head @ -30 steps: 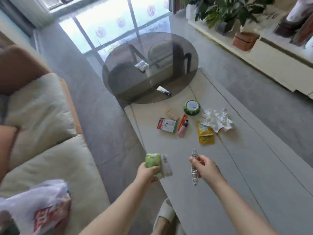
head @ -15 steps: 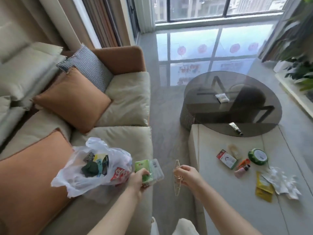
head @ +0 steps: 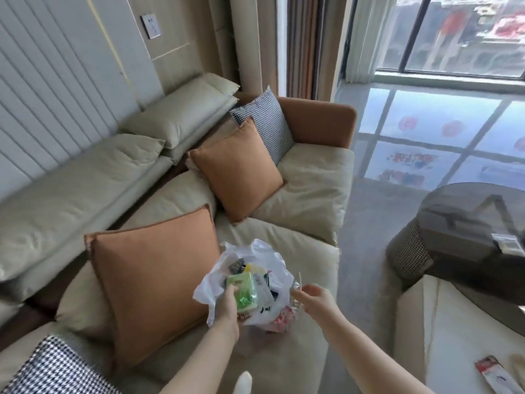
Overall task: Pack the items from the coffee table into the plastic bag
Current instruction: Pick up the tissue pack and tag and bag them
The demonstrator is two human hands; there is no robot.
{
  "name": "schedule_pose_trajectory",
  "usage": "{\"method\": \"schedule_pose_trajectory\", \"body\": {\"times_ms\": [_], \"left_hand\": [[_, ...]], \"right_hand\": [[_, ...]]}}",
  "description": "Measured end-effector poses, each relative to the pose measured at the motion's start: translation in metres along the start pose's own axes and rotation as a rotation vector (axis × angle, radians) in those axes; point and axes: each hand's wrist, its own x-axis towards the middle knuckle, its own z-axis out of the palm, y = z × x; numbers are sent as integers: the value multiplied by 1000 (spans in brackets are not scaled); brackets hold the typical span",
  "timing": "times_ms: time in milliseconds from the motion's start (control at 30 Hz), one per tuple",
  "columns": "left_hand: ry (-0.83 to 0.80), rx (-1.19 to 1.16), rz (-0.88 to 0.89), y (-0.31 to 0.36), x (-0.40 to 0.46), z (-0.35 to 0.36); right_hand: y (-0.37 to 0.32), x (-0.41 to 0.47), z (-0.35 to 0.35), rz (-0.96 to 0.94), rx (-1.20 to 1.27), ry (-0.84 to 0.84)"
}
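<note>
A white plastic bag (head: 272, 260) lies open on the sofa seat, with several small items inside. My left hand (head: 227, 305) grips a green packet (head: 244, 291) over the bag's mouth. My right hand (head: 315, 298) pinches a thin metal wire piece (head: 298, 282) at the bag's right edge. The coffee table (head: 443, 331) shows at the lower right, and a red and white pack (head: 494, 375) lies on it.
Orange cushions (head: 153, 282) and checked cushions (head: 264, 123) sit on the beige sofa (head: 309, 180) left of the bag. A round dark glass table (head: 468, 234) stands at the right. Grey floor runs between sofa and tables.
The view has swung left from the coffee table to the sofa. Both hands have carried the green packet and the wire piece over to the bag.
</note>
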Motion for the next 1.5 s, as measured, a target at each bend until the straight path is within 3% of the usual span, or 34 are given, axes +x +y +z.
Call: {"method": "schedule_pose_trajectory", "body": {"times_ms": [433, 667, 900, 1067, 1233, 1367, 1500], "left_hand": [[186, 368, 75, 34, 79, 12], [242, 601, 1, 31, 135, 33], [257, 634, -48, 21, 170, 44], [244, 547, -76, 16, 170, 38], [116, 690, -54, 11, 146, 35], [-28, 890, 43, 9, 112, 37], [-137, 1041, 146, 3, 81, 41]], "right_hand": [[-33, 97, 60, -288, -956, -143], [-10, 159, 79, -723, -1420, -250], [-7, 193, 79, -982, -1502, -224], [0, 204, 79, -962, -1495, -263], [4, 185, 61, -970, -1395, -308], [4, 154, 37, -841, -1286, -271], [2, 115, 10, -586, -1276, -203]]}}
